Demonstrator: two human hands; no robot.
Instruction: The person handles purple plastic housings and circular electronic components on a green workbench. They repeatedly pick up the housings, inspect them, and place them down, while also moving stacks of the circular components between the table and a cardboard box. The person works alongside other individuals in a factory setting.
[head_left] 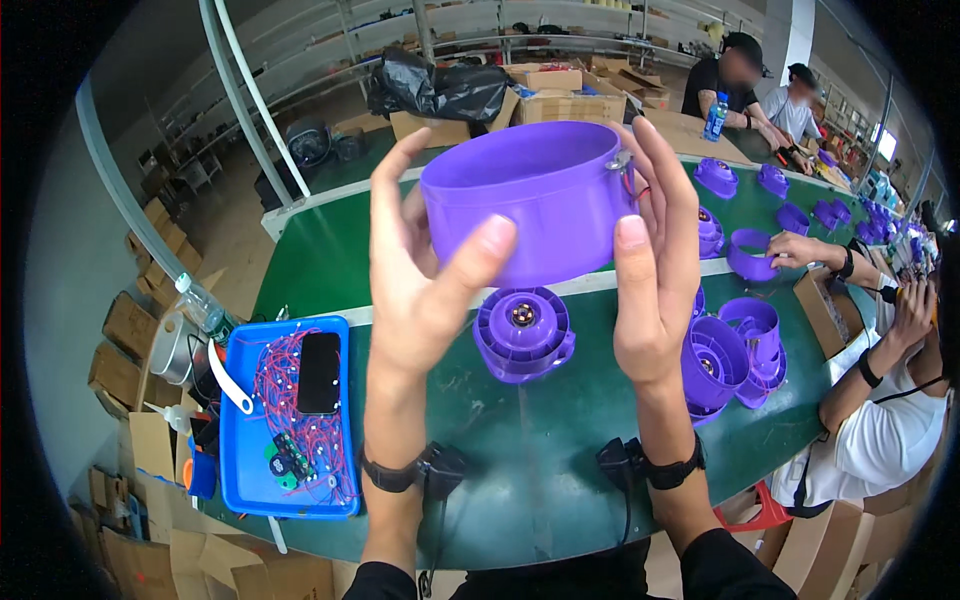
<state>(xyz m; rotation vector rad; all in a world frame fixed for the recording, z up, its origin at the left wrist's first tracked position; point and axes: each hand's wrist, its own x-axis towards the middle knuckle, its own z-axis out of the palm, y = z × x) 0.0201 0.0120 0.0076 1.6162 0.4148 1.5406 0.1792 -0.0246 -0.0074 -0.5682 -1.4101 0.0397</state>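
Both my hands hold a purple round plastic housing [530, 195] up in front of the camera, above the green workbench [320, 250]. My left hand [420, 270] grips its left side, thumb on the front wall. My right hand [655, 260] grips its right side, where a small metal part with red wire sticks out. Below it, on the bench, lies a purple round motor base [523, 332] with a metal centre.
A blue tray [240, 480] at left holds red wires, small circuit boards and a black phone [319, 372]. More purple housings [735, 355] stand at right. A co-worker's hand [795, 248] holds one. Cardboard boxes and a black bag [445, 88] sit at the back.
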